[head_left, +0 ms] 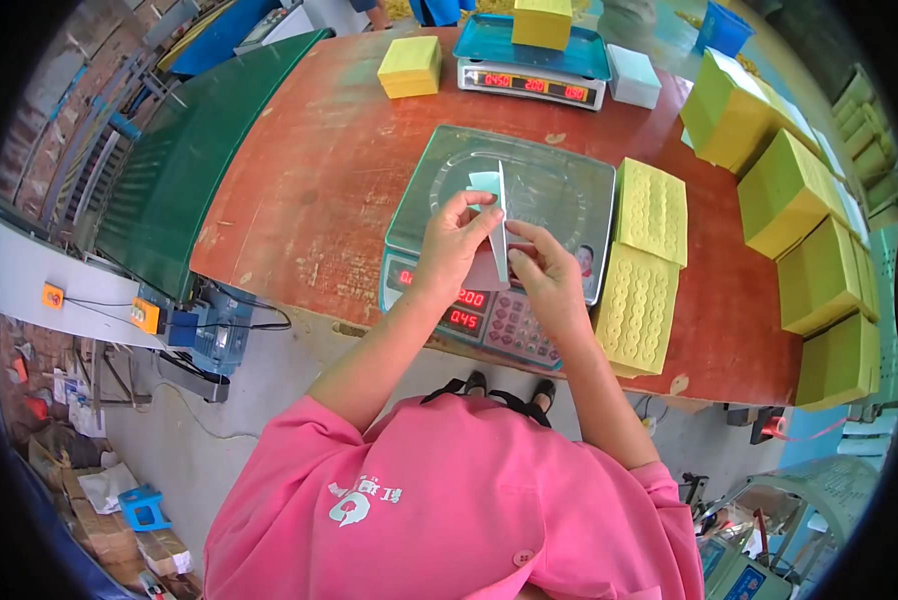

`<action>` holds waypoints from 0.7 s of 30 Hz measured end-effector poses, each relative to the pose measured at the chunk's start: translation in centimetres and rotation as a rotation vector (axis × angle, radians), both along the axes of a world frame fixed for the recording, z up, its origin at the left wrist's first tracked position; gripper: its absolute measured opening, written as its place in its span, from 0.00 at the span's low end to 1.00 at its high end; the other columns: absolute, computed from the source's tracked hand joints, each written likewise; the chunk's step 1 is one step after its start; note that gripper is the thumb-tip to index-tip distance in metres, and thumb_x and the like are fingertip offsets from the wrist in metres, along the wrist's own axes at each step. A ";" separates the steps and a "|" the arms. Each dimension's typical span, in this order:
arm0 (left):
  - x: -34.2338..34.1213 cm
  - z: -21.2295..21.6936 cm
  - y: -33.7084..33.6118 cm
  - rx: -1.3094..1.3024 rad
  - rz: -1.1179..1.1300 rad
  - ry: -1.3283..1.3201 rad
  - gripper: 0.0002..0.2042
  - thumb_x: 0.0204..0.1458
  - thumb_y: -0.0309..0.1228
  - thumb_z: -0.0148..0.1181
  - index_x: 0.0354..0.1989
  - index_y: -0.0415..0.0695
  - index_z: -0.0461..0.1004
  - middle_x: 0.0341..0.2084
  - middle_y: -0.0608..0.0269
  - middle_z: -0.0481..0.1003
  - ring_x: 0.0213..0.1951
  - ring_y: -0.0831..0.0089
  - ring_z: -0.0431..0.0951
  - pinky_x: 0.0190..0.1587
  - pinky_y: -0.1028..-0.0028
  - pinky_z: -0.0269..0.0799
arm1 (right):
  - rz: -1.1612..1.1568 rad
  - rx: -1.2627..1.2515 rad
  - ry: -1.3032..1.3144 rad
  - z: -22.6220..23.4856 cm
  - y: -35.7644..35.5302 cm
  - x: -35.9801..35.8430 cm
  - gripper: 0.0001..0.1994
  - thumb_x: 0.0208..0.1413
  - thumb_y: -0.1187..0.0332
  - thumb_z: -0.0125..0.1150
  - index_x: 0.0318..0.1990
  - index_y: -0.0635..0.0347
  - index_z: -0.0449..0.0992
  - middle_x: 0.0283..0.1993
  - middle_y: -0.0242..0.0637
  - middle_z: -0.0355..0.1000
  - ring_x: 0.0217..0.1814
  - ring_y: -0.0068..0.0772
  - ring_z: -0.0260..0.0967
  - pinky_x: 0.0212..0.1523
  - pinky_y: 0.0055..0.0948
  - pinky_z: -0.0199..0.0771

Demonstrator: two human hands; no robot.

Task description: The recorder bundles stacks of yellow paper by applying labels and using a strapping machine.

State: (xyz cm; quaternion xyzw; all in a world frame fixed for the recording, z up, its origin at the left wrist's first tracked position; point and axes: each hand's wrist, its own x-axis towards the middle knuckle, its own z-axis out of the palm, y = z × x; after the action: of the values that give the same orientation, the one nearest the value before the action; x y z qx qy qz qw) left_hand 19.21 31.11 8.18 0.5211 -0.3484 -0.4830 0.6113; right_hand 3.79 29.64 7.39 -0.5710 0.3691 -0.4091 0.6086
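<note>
Over the near weighing scale (574, 185), which has a clear-covered plate and red lit digits, both my hands hold a thin pale sheet or card (502, 262) on edge. It looks folded, with a light green flap at its top. My left hand (454, 240) pinches it from the left between thumb and fingers. My right hand (547, 275) grips its right side with thumb and forefinger. Right beside the scale lie two stacks of yellow paper (634, 310) with an embossed coin-like pattern. Nothing else shows on the part of the plate I can see.
A second scale (529, 82) with a blue tray stands at the back, a yellow block (542, 24) on it. Another yellow block (410, 68) and a white block (633, 76) flank it. Several yellow stacks (789, 195) line the red table's right edge. A green conveyor (184, 160) runs left.
</note>
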 end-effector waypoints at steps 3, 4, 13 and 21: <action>0.5 0.0 0.1 -0.008 -0.003 0.007 0.13 0.55 0.33 0.63 0.46 0.43 0.73 0.28 0.71 0.71 0.30 0.84 0.72 0.31 0.80 0.69 | 0.009 0.022 0.011 0.2 0.1 0.5 0.18 0.56 0.75 0.56 0.55 0.61 0.72 0.39 0.38 0.74 0.37 0.21 0.71 0.40 0.25 0.73; 0.3 0.1 0.1 0.005 0.002 0.013 0.13 0.55 0.33 0.63 0.46 0.44 0.73 0.28 0.71 0.71 0.30 0.85 0.72 0.31 0.80 0.69 | 0.011 0.019 -0.005 0.2 0.1 0.4 0.18 0.56 0.76 0.56 0.55 0.61 0.72 0.39 0.38 0.74 0.37 0.21 0.71 0.40 0.24 0.73; 0.3 -0.3 0.1 -0.017 -0.003 0.025 0.11 0.56 0.30 0.61 0.46 0.44 0.73 0.28 0.71 0.71 0.30 0.85 0.71 0.32 0.81 0.69 | -0.011 0.029 -0.052 -0.2 0.0 0.0 0.18 0.56 0.76 0.56 0.55 0.61 0.72 0.41 0.38 0.74 0.38 0.23 0.71 0.41 0.25 0.73; 0.1 -0.2 0.6 0.013 -0.003 -0.128 0.11 0.56 0.24 0.56 0.48 0.42 0.73 0.27 0.70 0.71 0.30 0.84 0.70 0.35 0.80 0.66 | -0.144 -0.459 0.496 2.8 -1.0 -0.6 0.14 0.54 0.73 0.59 0.49 0.64 0.75 0.42 0.48 0.75 0.35 0.41 0.75 0.38 0.35 0.74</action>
State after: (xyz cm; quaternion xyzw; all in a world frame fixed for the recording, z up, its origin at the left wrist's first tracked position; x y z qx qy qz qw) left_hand 19.30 31.67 7.95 0.5546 -0.3845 -0.4517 0.5836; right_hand 3.22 28.65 10.15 -0.7474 0.4435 -0.3724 0.3255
